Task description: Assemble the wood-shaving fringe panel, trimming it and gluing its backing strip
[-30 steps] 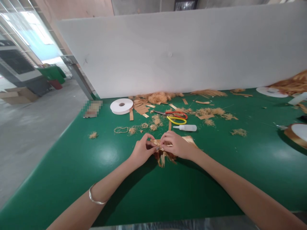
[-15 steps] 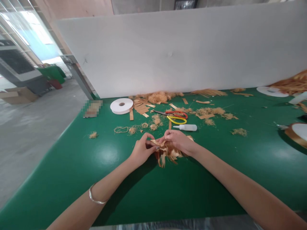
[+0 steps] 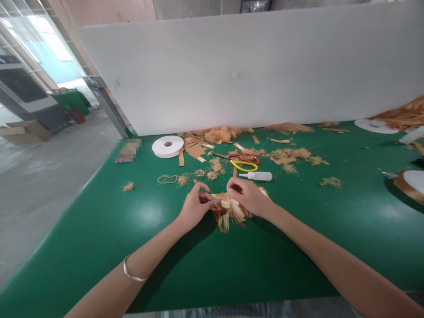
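Head view of a green worktable [image 3: 99, 229]. Near the middle of the table, a bundle of golden fibre [image 3: 230, 213] is held between both hands, low over the surface, with its loose ends fanned out toward the viewer. Across the top of the bundle a tan strip [image 3: 221, 195] is stretched from hand to hand. The left hand [image 3: 195, 205] is seen with thumb and fingertips pinched together on the left end of the strip, right against the head of the bundle; a thin metal bracelet [image 3: 132, 271] is worn on that wrist. The right hand [image 3: 248, 196] is seen knuckles up, its fingers curled and closed on the right end of the strip, with part of the bundle hidden beneath the palm. Just beyond the hands a small white squeeze bottle [image 3: 258, 176] is laid on its side, nozzle to the left, and behind it scissors with red and yellow handles [image 3: 243, 162] are lying flat. Farther left a white tape roll [image 3: 168, 146] is laid flat, with cut tan strips [image 3: 195, 150] beside it. Fibre scraps [image 3: 218, 134] are piled along the foot of a white partition board [image 3: 248, 66], and a single tuft [image 3: 128, 187] is lying well apart on the left. At the right edge a second roll [image 3: 412, 183] is partly cut off by the frame.
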A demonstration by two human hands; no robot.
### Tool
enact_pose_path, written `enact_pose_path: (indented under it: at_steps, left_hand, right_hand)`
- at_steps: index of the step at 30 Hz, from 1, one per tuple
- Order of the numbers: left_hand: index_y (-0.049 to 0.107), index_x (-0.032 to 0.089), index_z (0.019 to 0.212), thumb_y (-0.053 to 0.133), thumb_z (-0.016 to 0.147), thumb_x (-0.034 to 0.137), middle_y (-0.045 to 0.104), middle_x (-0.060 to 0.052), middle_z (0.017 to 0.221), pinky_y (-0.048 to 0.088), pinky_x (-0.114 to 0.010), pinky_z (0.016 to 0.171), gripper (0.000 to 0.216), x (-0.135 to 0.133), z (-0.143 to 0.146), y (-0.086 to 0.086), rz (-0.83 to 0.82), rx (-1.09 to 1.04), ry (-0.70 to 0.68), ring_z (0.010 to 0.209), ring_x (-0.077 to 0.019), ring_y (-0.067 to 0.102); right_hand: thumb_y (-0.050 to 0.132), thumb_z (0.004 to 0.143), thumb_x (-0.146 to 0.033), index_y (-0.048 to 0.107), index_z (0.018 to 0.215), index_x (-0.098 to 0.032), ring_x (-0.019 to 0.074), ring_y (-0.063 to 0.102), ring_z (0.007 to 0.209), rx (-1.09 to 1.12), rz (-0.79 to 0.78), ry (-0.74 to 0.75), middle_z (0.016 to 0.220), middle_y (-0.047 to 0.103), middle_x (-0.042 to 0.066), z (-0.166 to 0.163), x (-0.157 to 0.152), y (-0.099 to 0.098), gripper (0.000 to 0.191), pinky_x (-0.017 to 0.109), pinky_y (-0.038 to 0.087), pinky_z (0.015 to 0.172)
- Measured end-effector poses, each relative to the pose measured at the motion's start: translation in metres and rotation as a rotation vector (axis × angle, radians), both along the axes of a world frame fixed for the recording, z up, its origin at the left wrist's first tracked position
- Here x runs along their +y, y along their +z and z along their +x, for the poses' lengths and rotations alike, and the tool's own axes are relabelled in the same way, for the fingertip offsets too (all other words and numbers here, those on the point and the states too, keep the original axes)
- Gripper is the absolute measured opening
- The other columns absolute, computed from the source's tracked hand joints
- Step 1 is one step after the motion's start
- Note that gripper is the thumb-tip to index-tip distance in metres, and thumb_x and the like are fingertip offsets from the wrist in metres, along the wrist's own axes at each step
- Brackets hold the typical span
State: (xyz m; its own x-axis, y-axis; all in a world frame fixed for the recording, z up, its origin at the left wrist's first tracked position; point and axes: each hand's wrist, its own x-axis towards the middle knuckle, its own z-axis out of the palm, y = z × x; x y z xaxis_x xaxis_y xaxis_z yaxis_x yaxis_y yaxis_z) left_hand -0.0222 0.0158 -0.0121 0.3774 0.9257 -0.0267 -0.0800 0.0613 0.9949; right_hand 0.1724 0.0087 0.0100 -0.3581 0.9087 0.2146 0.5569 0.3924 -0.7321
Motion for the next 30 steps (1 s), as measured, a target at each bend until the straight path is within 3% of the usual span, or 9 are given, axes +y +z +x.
enact_pose_path:
  at_steps: [4, 7, 11, 14, 17, 19, 21, 25, 30]
  left_hand:
    - [0.034, 0.022, 0.081, 0.074, 0.065, 0.022, 0.067, 0.004, 0.061, 0.054, -0.027, 0.057, 0.044, 0.000, 0.000, 0.000, 0.001, -0.019, 0.017, 0.056, -0.0152, 0.067]
    - [0.034, 0.022, 0.082, 0.074, 0.065, 0.022, 0.067, 0.004, 0.061, 0.054, -0.028, 0.058, 0.043, 0.001, 0.000, -0.001, 0.005, -0.013, 0.033, 0.056, -0.0150, 0.066]
    - [0.037, 0.021, 0.083, 0.075, 0.061, 0.018, 0.065, 0.005, 0.062, 0.053, -0.027, 0.060, 0.045, 0.001, -0.001, 0.001, 0.013, 0.019, 0.051, 0.057, -0.0135, 0.065]
    - [0.039, 0.021, 0.084, 0.076, 0.059, 0.016, 0.064, 0.006, 0.062, 0.052, -0.026, 0.062, 0.045, 0.000, -0.001, 0.001, 0.006, 0.037, 0.052, 0.059, -0.0128, 0.064]
    - [0.040, 0.021, 0.084, 0.077, 0.058, 0.017, 0.063, 0.006, 0.061, 0.052, -0.026, 0.061, 0.045, 0.000, -0.001, 0.001, 0.000, 0.021, 0.033, 0.058, -0.0128, 0.064]
    - [0.039, 0.021, 0.084, 0.076, 0.059, 0.019, 0.063, 0.006, 0.061, 0.052, -0.026, 0.060, 0.044, 0.001, -0.001, 0.001, 0.005, -0.003, 0.022, 0.057, -0.0126, 0.063]
    - [0.039, 0.021, 0.083, 0.076, 0.060, 0.019, 0.063, 0.006, 0.060, 0.051, -0.025, 0.059, 0.043, 0.000, -0.001, 0.002, 0.009, -0.010, 0.024, 0.055, -0.0123, 0.063]
    - [0.039, 0.021, 0.082, 0.077, 0.058, 0.018, 0.062, 0.007, 0.058, 0.051, -0.025, 0.057, 0.044, -0.001, 0.001, 0.004, 0.001, 0.015, 0.030, 0.054, -0.0122, 0.062]
    - [0.038, 0.021, 0.081, 0.076, 0.060, 0.021, 0.063, 0.006, 0.059, 0.051, -0.026, 0.057, 0.044, 0.000, 0.000, 0.005, 0.009, -0.032, 0.028, 0.054, -0.0128, 0.063]
  right_hand:
    - [0.042, 0.085, -0.016, 0.051, 0.066, -0.016, 0.0158, 0.040, 0.067, -0.614, 0.696, 0.068, 0.065, 0.050, 0.004, 0.010, 0.005, 0.004, 0.020, 0.030, 0.026, 0.061]
    - [0.040, 0.088, -0.015, 0.055, 0.066, -0.015, 0.0173, 0.042, 0.071, -0.774, 0.856, 0.100, 0.066, 0.052, 0.006, 0.011, 0.006, 0.003, 0.026, 0.030, 0.027, 0.063]
    - [0.039, 0.090, -0.018, 0.063, 0.081, -0.014, 0.0198, 0.045, 0.077, -0.712, 0.711, 0.100, 0.074, 0.057, 0.009, 0.005, 0.004, -0.002, 0.026, 0.031, 0.032, 0.068]
    - [0.037, 0.093, -0.033, 0.065, 0.096, -0.015, 0.0183, 0.046, 0.070, -0.347, 0.347, 0.057, 0.070, 0.055, 0.006, -0.001, 0.002, -0.006, 0.034, 0.031, 0.035, 0.065]
    - [0.022, 0.093, -0.053, 0.064, 0.100, -0.016, 0.0115, 0.032, 0.047, 0.177, -0.107, 0.064, 0.051, 0.033, -0.004, -0.009, -0.001, -0.009, 0.057, 0.026, 0.031, 0.051]
    - [0.009, 0.093, -0.056, 0.065, 0.097, -0.013, 0.0097, 0.021, 0.041, 0.330, -0.247, 0.157, 0.050, 0.018, -0.008, -0.011, -0.003, -0.008, 0.070, 0.024, 0.028, 0.045]
    - [0.006, 0.094, -0.052, 0.067, 0.084, -0.013, 0.0103, 0.021, 0.042, 0.176, -0.147, 0.225, 0.047, 0.018, -0.007, -0.010, -0.003, -0.005, 0.073, 0.024, 0.027, 0.044]
    - [0.035, 0.092, -0.039, 0.063, 0.058, -0.017, 0.0155, 0.038, 0.059, -0.276, 0.241, 0.127, 0.049, 0.043, 0.003, -0.001, 0.000, 0.005, 0.049, 0.028, 0.031, 0.054]
    - [0.036, 0.093, -0.039, 0.066, 0.079, -0.016, 0.0182, 0.047, 0.069, -0.133, 0.222, 0.030, 0.061, 0.054, 0.006, -0.009, -0.001, 0.005, 0.040, 0.032, 0.036, 0.065]
